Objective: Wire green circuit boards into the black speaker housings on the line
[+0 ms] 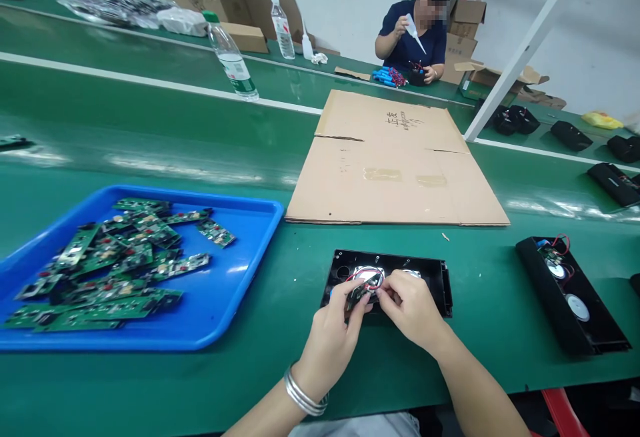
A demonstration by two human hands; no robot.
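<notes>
An open black speaker housing (435, 273) lies on the green bench in front of me, with round white speaker backs partly visible inside. Over its left half my left hand (340, 317) pinches a small circuit board (356, 295) between thumb and fingers. Red and black wires (367, 273) loop up around the board. My right hand (407, 300) is closed at the board's right end, its fingertips together by the wires; exactly what they grip is too small to make out.
A blue tray (273, 213) with many green circuit boards (135, 250) stands at left. Flattened cardboard (400, 157) lies ahead. Another open housing (570, 303) is at right. Water bottles (233, 60) stand farther back. Across the bench a person (410, 30) holds a squeeze bottle.
</notes>
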